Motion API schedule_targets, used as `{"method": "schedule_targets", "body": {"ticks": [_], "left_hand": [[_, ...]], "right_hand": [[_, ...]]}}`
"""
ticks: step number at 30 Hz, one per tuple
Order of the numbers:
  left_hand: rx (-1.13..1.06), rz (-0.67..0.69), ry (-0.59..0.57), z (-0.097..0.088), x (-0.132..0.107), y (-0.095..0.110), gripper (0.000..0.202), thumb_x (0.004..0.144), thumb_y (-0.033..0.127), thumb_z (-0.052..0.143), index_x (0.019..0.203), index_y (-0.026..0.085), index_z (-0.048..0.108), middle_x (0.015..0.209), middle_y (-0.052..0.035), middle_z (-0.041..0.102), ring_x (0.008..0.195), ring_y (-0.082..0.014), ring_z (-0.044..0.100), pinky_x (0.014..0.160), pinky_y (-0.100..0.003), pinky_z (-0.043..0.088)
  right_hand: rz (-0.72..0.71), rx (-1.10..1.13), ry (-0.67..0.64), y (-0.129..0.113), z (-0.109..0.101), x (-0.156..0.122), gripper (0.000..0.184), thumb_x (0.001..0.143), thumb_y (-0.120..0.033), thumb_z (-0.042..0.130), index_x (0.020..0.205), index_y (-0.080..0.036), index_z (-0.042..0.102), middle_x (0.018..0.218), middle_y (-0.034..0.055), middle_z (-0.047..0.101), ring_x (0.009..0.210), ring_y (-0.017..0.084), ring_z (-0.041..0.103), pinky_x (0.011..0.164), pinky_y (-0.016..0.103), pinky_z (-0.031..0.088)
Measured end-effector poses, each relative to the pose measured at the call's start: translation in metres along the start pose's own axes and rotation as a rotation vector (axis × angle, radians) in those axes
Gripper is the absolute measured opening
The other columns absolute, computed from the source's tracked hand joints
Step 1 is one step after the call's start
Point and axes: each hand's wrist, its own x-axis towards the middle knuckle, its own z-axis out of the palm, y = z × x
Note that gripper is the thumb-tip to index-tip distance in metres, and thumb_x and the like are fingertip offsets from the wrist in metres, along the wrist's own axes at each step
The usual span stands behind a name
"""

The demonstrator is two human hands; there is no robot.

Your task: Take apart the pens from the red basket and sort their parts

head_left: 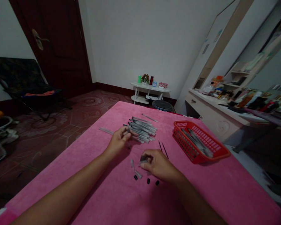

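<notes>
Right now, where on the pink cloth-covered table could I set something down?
Bare pink cloth lies between the left forearm and the cloth's left edge, and right of the right forearm, nearer than the red plastic basket. Crowded spots: slim grey pens piled by the left hand, small black cylinders by the right hand.

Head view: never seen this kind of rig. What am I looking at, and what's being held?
There is no machine: this single picture comes from a camera worn on a person's head, looking forward and down at two bare hands. On the pink cloth lie a pile of pen-like sticks, two thin dark rods, some clear pieces and three small black pieces. A red basket holds more sticks. The right hand pinches a small pale piece, too blurred to name. The left hand is at the pile's edge; its grip is unclear.
</notes>
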Motion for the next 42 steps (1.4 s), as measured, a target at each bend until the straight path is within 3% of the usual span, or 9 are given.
{"method": "schedule_targets", "body": {"ticks": [5,8,11,14,23,30,35,39,42], "left_hand": [[-0.404,-0.124,0.173,-0.006,0.002,-0.001,0.017,0.085,0.023,0.062,0.091,0.017,0.047,0.106,-0.0114,0.069,0.095,-0.0197,0.069,0.087,-0.037,0.055],[-0.489,-0.200,0.176,-0.005,0.000,-0.005,0.008,0.089,0.018,0.056,0.091,0.016,0.049,0.113,-0.0118,0.067,0.100,-0.0183,0.068,0.089,-0.036,0.055],[-0.530,-0.244,0.158,0.001,-0.003,-0.007,0.004,0.089,0.015,0.055,0.090,0.015,0.051,0.113,-0.0128,0.066,0.099,-0.0193,0.068,0.088,-0.034,0.057],[-0.556,-0.259,0.157,0.010,-0.006,-0.005,0.007,0.086,0.013,0.060,0.087,0.013,0.053,0.107,-0.0138,0.068,0.096,-0.0216,0.069,0.085,-0.033,0.058],[-0.553,-0.274,0.205,0.020,-0.011,-0.005,0.012,0.083,0.015,0.065,0.084,0.014,0.054,0.097,-0.0108,0.071,0.091,-0.0225,0.070,0.071,-0.029,0.060],[-0.553,-0.253,0.223,0.019,-0.012,-0.006,0.021,0.078,0.018,0.071,0.085,0.015,0.052,0.092,-0.0090,0.071,0.090,-0.0221,0.071,0.070,-0.027,0.060],[-0.530,-0.250,0.211,0.019,-0.012,-0.007,0.022,0.077,0.021,0.073,0.083,0.014,0.053,0.093,-0.0089,0.071,0.089,-0.0219,0.071,0.069,-0.026,0.060],[-0.525,-0.251,0.218,0.019,-0.013,-0.006,0.023,0.076,0.021,0.074,0.083,0.014,0.053,0.091,-0.0086,0.071,0.090,-0.0226,0.071,0.069,-0.027,0.060],[-0.518,-0.251,0.215,0.020,-0.013,-0.005,0.024,0.075,0.022,0.075,0.082,0.014,0.053,0.089,-0.0081,0.072,0.088,-0.0221,0.071,0.069,-0.027,0.060]], "right_hand": [[0.031,-0.085,-0.062,-0.007,0.006,-0.001,0.013,0.066,-0.025,0.072,0.077,-0.018,0.069,0.068,-0.0021,0.062,0.060,0.010,0.052,0.053,0.020,0.034],[0.078,0.105,0.021,-0.007,0.006,0.003,0.016,0.076,-0.032,0.064,0.076,-0.016,0.066,0.068,-0.0005,0.061,0.060,0.010,0.053,0.054,0.020,0.037],[0.121,0.361,0.095,-0.004,0.009,0.007,0.036,0.086,-0.048,0.049,0.073,-0.016,0.059,0.064,0.0004,0.059,0.052,0.010,0.052,0.050,0.021,0.039],[0.159,0.474,0.110,-0.002,0.012,0.009,0.047,0.086,-0.058,0.043,0.070,-0.016,0.057,0.054,-0.0015,0.054,0.043,0.009,0.047,0.043,0.020,0.036],[0.133,0.438,0.368,0.001,0.017,0.010,0.014,0.070,-0.030,0.065,0.069,-0.017,0.061,0.057,-0.0018,0.058,0.048,0.010,0.049,0.046,0.021,0.038],[0.136,0.410,0.286,-0.001,0.015,0.009,0.038,0.083,-0.047,0.050,0.064,-0.015,0.061,0.056,0.0015,0.059,0.044,0.010,0.049,0.043,0.022,0.037],[0.085,0.269,0.422,0.004,0.016,0.009,0.017,0.071,-0.033,0.066,0.074,-0.017,0.065,0.064,0.0000,0.061,0.056,0.012,0.053,0.050,0.021,0.040],[0.116,0.338,0.325,0.007,0.016,0.009,0.030,0.083,-0.044,0.053,0.074,-0.017,0.063,0.059,-0.0003,0.058,0.047,0.011,0.050,0.045,0.021,0.037],[0.098,0.269,0.367,0.007,0.015,0.009,0.027,0.082,-0.039,0.055,0.068,-0.017,0.062,0.058,0.0000,0.058,0.051,0.011,0.051,0.049,0.022,0.039]]}}
